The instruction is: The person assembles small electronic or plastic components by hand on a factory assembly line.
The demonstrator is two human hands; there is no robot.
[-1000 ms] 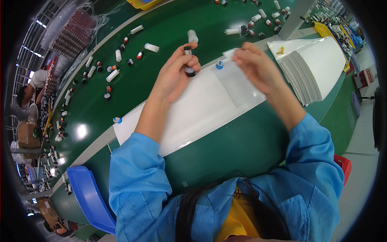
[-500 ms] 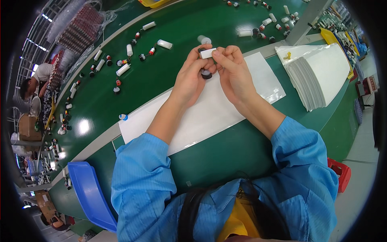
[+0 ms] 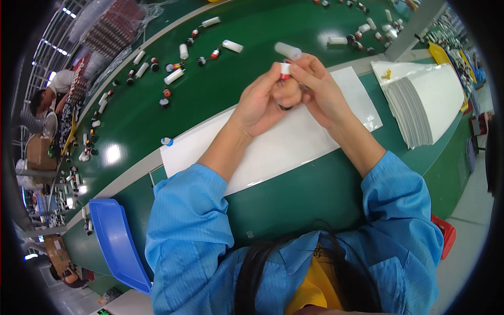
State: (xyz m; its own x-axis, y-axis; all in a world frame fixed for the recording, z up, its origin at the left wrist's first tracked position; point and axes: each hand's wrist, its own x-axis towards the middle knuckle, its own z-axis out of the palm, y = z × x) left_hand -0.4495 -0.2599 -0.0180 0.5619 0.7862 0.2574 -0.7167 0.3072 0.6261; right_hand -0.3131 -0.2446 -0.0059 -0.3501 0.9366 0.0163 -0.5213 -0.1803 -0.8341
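Note:
Over the white sheet (image 3: 252, 152), my two hands meet at a small white piece with a red lower part (image 3: 285, 69). My left hand (image 3: 262, 102) pinches it from the left, with the other fingers curled. A dark round edge (image 3: 285, 107) peeks out below those fingers, mostly hidden. From the right, the thumb and fingers of my right hand (image 3: 323, 89) close on the same piece. A larger white cylinder (image 3: 287, 51) lies just beyond the right fingertips; whether they touch it I cannot tell.
Several white cylinders (image 3: 232, 46) and small red-and-black parts (image 3: 214, 54) lie scattered over the green surface (image 3: 210, 89). A stack of white sheets (image 3: 415, 113) is at the right, beside a metal post (image 3: 415, 31). At left sits a blue tray (image 3: 118, 244); farther off, a person (image 3: 58, 89) bends over.
The white piece has turned from lying crosswise to more upright, showing its red part. My left fingers have curled in, covering most of the dark round part. The view has shifted slightly.

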